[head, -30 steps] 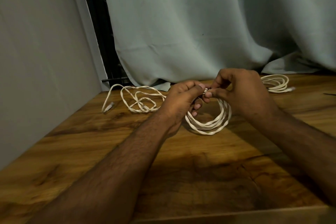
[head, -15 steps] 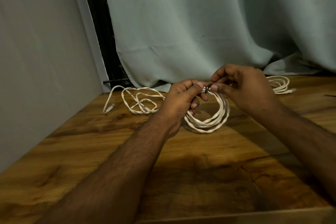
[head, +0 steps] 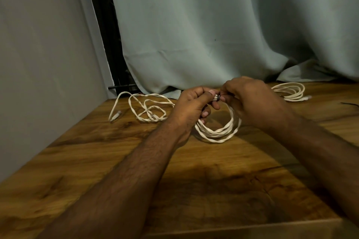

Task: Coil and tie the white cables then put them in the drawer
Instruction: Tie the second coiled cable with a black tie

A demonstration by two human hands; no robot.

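Hanging at the centre of the frame, the coil [head: 217, 132] droops from both hands, its top pinched between them and its lower arc resting on the table [head: 97, 161]. The loop's long axis runs roughly left to right, and the bunched strands at its top point straight across from one hand to the other. A small dark tie [head: 218, 98] sits on those strands just where the fingertips meet — that gap is what the coming move turns on, I judge, since the tie has to be wrapped or cinched round the bundle there.

The left hand [head: 191, 106] is curled round the strands from the left, thumb on top, lower fingers tucked under and inside the loop. The right hand [head: 250, 101] comes in from the right and pinches at the tie with thumb and forefinger; its other fingers are bent, and how far they close on the coil I cannot tell. Both hands are equally near.

Outward: a loose, uncoiled cable [head: 147, 110] sprawls at left centre, well apart from the hands, and a second coil [head: 291, 92] lies at right centre near the curtain [head: 213, 25]. No drawer shows.
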